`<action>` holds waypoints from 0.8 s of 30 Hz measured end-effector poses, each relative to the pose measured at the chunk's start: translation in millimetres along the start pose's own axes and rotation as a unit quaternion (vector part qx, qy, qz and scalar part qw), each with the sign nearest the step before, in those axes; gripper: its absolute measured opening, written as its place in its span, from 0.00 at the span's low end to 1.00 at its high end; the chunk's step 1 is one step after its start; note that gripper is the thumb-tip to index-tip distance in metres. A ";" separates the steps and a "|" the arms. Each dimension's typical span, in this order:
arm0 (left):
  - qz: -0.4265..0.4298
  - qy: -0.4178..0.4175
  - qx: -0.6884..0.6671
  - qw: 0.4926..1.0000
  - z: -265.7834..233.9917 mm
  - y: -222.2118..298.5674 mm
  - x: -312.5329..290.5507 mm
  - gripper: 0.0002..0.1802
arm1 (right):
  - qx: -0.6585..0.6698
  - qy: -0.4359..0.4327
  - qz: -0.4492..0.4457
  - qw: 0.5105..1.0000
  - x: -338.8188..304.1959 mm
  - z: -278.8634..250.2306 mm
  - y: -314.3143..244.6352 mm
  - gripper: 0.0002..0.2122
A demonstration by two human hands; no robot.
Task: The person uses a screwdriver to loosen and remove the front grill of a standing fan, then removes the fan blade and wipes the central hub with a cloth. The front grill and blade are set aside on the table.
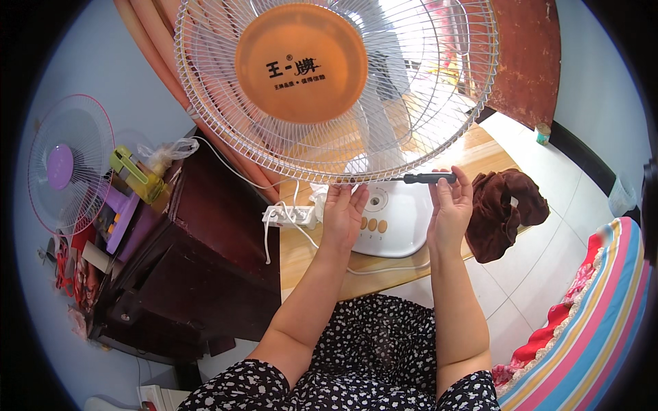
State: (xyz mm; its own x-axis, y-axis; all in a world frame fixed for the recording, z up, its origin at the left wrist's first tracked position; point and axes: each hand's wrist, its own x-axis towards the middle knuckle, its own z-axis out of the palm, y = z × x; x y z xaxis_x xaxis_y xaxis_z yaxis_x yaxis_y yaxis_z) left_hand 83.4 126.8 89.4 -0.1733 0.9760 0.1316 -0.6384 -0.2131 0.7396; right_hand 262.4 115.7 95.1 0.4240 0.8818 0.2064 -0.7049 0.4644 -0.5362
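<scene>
A white table fan [397, 219] stands on a wooden table, its wire grille [205, 116] with an orange centre disc [301, 61] facing me. My right hand [450, 209] grips a black-handled screwdriver [428, 178], held level with its shaft pointing left at the bottom rim of the grille. My left hand [344, 212] has its fingers up against that rim, just beside the screwdriver tip. Whether it pinches a small part there is hidden.
A white power strip [291, 216] with cords lies left of the fan base. A brown cloth [507, 209] hangs over the table's right edge. A dark wooden cabinet [185, 267] stands to the left, a pink-rimmed fan [68, 164] beyond it. A striped cover [603, 322] shows lower right.
</scene>
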 end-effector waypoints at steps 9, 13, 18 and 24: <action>0.045 0.004 0.033 0.998 1.2 -1.9 0.9 0.08 | 0.025 0.055 0.034 0.998 4.3 -5.4 -0.7 0.13; 0.043 -0.001 0.036 0.998 1.9 -1.4 0.9 0.08 | 0.046 0.078 0.046 0.995 5.6 -8.5 2.0 0.12; 0.015 -0.020 0.021 0.999 -0.4 -0.9 0.4 0.09 | 0.051 0.099 0.031 0.993 5.5 -7.9 4.1 0.12; -0.011 -0.006 0.036 0.999 3.1 -0.9 0.2 0.09 | 0.060 0.092 0.020 0.994 -0.1 -1.2 11.6 0.12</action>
State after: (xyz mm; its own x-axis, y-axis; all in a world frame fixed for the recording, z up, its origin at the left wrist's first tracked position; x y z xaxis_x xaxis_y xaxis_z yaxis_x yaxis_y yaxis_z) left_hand 86.3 127.4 90.8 -0.1503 0.9810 0.1222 -0.5868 -0.1881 0.7876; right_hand 254.8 120.8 87.9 0.4835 0.8749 0.0281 -0.7810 0.4457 -0.4375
